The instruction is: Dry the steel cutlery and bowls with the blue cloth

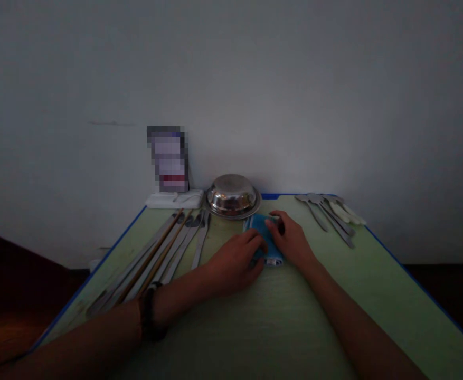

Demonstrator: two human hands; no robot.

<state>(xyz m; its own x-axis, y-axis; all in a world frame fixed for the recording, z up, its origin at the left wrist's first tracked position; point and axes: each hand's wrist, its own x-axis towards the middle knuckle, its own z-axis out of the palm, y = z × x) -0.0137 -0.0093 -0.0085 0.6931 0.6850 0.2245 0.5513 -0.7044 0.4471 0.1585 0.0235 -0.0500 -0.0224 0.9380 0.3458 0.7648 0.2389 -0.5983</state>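
Observation:
A small folded blue cloth point(268, 244) with a pale edge lies on the table just in front of an upturned metal bowl point(232, 196). My left hand point(237, 262) reaches in from the left, its curled fingers gripping the cloth's left and near part. On the opposite side, my right hand point(294, 240) grips the cloth's right edge, thumb over the top and index finger bent near the far corner. Some fingertips of both hands are hidden. A dark bracelet point(149, 311) circles my left wrist.
Long metal cutlery point(168, 248) and wooden chopsticks point(152, 253) lie to the left, partly behind my left forearm. More metal utensils point(330, 216) with a pale-handled piece point(344, 211) rest at the back right. A blurred phone point(171, 161) stands on a white base point(176, 199) against the wall.

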